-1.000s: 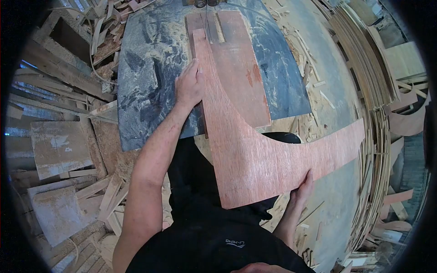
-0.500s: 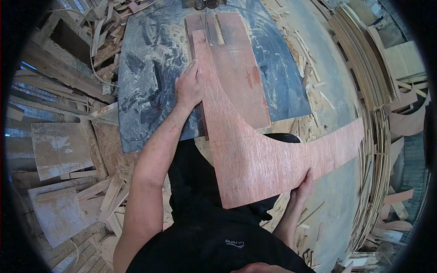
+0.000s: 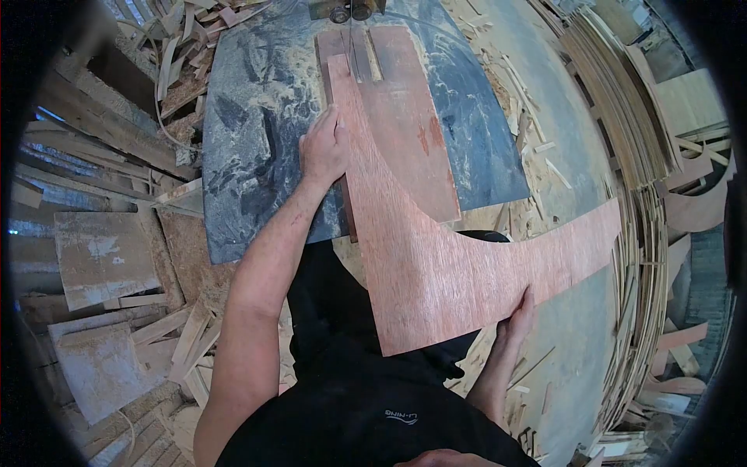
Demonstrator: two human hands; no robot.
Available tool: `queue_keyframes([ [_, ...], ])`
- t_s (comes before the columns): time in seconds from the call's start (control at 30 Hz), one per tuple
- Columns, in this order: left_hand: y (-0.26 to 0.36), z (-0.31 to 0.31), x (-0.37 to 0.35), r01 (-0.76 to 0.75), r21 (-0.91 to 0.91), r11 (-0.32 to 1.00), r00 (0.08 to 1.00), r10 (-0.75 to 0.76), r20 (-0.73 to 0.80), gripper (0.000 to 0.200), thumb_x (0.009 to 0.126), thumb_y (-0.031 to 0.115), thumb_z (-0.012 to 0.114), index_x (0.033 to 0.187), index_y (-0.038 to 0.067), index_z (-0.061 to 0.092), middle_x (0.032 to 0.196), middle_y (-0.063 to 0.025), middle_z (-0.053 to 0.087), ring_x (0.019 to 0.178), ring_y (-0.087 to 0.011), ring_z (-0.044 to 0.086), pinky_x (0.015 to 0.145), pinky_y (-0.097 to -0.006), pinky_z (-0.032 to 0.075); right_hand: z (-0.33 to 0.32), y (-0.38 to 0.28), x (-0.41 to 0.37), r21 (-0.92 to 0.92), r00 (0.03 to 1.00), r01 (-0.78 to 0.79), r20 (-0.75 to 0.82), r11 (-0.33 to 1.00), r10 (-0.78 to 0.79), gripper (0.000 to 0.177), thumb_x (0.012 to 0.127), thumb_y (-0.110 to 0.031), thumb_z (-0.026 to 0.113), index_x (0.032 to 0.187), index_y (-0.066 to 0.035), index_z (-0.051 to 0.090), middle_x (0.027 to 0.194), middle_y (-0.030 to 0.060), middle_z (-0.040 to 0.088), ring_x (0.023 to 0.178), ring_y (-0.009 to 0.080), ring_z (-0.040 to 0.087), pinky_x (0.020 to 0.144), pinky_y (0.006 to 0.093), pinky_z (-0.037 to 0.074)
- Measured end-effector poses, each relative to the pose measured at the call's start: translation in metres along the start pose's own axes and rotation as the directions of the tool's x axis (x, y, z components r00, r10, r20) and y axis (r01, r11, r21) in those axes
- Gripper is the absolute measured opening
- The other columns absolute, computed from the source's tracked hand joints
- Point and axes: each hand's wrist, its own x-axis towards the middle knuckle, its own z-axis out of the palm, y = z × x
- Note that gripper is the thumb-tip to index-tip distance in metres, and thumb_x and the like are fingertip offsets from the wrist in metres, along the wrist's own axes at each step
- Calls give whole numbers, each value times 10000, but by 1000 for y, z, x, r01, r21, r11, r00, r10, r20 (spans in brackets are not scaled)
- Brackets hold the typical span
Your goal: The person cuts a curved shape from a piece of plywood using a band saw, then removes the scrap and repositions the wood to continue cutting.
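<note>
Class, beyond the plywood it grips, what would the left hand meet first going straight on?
Probably the thin saw blade near the tip of the plywood, ahead of the left hand; depth is unclear.

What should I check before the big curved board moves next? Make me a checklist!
1. Left hand on the board's narrow arm: ok.
2. Right hand on its lower edge: ok.
3. Left hand apart from the machine's round parts: ok.
4. Whole board over the dark table: not ok, the wide part sticks out past the edge.
5. Table free of sawdust: not ok, pale dust is on it.
6. Machine stopped: cannot tell.
</note>
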Motion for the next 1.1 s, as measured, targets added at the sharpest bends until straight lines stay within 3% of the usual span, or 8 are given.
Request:
queue_keyframes([
  [0.3, 6, -4, 1, -12, 10, 1000, 1000, 12, -7, 438, 977, 240, 465, 1358, 32, 519, 1382, -173, 553, 1285, -345, 514, 1024, -467, 420, -4, 6, 12, 23, 998, -33, 49, 999, 32, 600, 1010, -279, 529, 1475, 31, 309, 1423, 206, 460, 1255, 306, 519, 1021, 425, 475],
  [0.4, 5, -3, -5, -7, 64, 998, 1000, 7, 3, 452, 983, 249, 467, 1372, 22, 506, 1383, -186, 549, 1283, -355, 512, 1027, -462, 418, -3, 10, 13, 20, 997, 6, 74, 1000, -7, 591, 1012, -282, 529, 1461, 44, 327, 1409, 212, 474, 1232, 300, 538, 1004, 419, 487],
  [0.5, 1, -4, -11, -49, 2, 999, 999, 49, 9, 468, 990, 261, 465, 1380, 3, 494, 1385, -204, 542, 1278, -365, 512, 1030, -458, 417, 15, -1, -4, -96, 992, 123, 27, 988, -121, 569, 1012, -281, 530, 1430, 67, 362, 1381, 216, 498, 1198, 293, 562, 984, 413, 501],
  [0.7, 12, -13, -28, -17, -31, 999, 998, 19, 61, 470, 994, 263, 464, 1375, -9, 500, 1392, -215, 534, 1280, -362, 512, 1041, -455, 413, 1, -5, 6, 69, 998, 55, -17, 996, -54, 549, 1009, -274, 538, 1397, 87, 394, 1361, 215, 511, 1189, 292, 566, 979, 416, 502],
  [1.0, 14, -10, -45, -17, 35, 999, 998, 15, 65, 461, 988, 255, 450, 1372, 10, 520, 1440, -164, 509, 1337, -312, 467, 1060, -464, 390, -9, -18, 21, 68, 1000, 7, 11, 998, -7, 521, 1040, -305, 450, 1401, 70, 417, 1375, 188, 532, 1236, 282, 548, 1050, 414, 440],
  [1.1, 15, -11, -44, -18, 42, 999, 998, 15, 56, 461, 988, 257, 449, 1374, 17, 522, 1439, -157, 513, 1337, -303, 468, 1057, -460, 386, -16, -19, 30, 134, 999, -15, 51, 991, 8, 513, 1017, -268, 519, 1405, 51, 413, 1369, 187, 529, 1214, 299, 559, 1009, 434, 477],
])
